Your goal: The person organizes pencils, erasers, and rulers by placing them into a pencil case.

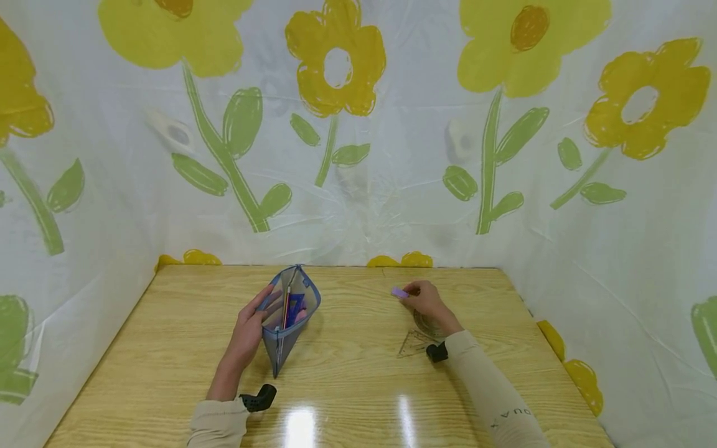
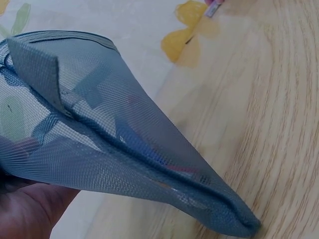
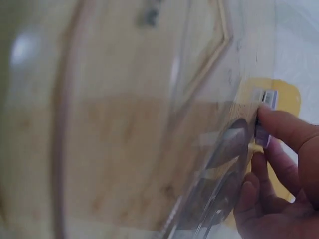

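My left hand grips a blue mesh pencil case by its left side, its zipped mouth spread wide. Inside it show pencils, a blue set square and something pink. In the left wrist view the mesh half veils these contents. Between thumb and fingers my right hand pinches a small purple eraser with a printed label. Below that hand are a clear set square and a clear protractor. Clear plastic fills much of the right wrist view.
A wooden table lies beneath both hands. White cloth walls with yellow flowers stand behind it and along both sides. Each wrist wears a black camera, the left one beside the pencil case's lower tip.
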Tool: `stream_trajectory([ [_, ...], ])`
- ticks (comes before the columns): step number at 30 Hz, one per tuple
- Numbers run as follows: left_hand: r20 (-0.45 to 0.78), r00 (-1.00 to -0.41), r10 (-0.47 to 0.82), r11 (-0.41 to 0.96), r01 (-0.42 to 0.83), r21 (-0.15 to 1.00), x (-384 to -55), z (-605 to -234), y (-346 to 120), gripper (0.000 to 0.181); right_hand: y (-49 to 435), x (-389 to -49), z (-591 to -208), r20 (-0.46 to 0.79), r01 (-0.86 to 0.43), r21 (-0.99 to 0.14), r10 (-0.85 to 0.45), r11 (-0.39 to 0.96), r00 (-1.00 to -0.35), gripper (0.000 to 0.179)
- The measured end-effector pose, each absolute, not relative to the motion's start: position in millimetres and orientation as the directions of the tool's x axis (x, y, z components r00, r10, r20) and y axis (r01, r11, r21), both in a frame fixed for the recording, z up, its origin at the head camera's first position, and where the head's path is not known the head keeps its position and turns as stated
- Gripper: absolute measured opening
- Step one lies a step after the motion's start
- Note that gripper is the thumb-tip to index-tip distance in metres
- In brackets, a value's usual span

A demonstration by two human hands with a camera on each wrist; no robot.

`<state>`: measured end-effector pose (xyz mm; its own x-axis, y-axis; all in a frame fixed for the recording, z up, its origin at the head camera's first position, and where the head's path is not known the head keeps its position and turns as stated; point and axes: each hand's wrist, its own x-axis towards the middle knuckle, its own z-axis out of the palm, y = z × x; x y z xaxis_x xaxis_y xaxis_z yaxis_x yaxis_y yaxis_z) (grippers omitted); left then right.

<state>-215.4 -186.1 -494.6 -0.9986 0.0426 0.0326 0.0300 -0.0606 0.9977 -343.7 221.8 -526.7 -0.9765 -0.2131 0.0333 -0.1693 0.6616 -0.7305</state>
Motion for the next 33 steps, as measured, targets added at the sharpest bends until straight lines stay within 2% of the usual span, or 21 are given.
stream_trajectory([
  [14, 0.021, -0.999, 0.041, -0.048, 0.019, 0.999, -215.0, -493.3, -185.7, 0.060, 230.5, -348.0, -531.5, 0.067, -0.245, -0.737, -0.292, 0.630, -0.954, 0.024],
  [33, 0.020, -0.999, 0.039, -0.038, 0.019, 0.999, -214.6, -493.1, -184.4, 0.060, 221.0, -341.2, -524.3, 0.243, -0.395, -0.810, -0.365, 0.432, -0.898, 0.023],
])
